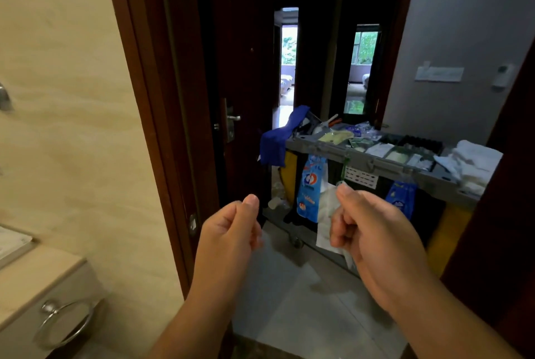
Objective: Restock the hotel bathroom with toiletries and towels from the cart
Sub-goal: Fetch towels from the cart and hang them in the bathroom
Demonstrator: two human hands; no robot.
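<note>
Through the bathroom doorway stands the grey housekeeping cart (376, 162). Its top tray holds several small toiletry packets (379, 149), and folded white towels (474, 162) are stacked at its right end. A blue cloth (278, 141) hangs over its left end, and blue printed bags (311, 185) and a white plastic bag (327, 208) hang on its front. My left hand (231, 231) and my right hand (373, 231) are raised in front of me, short of the cart. Both have their fingers curled into the palm, thumbs on top, and nothing shows in either.
The dark wooden door frame (162, 127) and the open door with a metal handle (231, 118) are on the left. A beige vanity counter (37, 272) with a towel ring (66, 321) is at the lower left. The floor is grey tile (304, 300).
</note>
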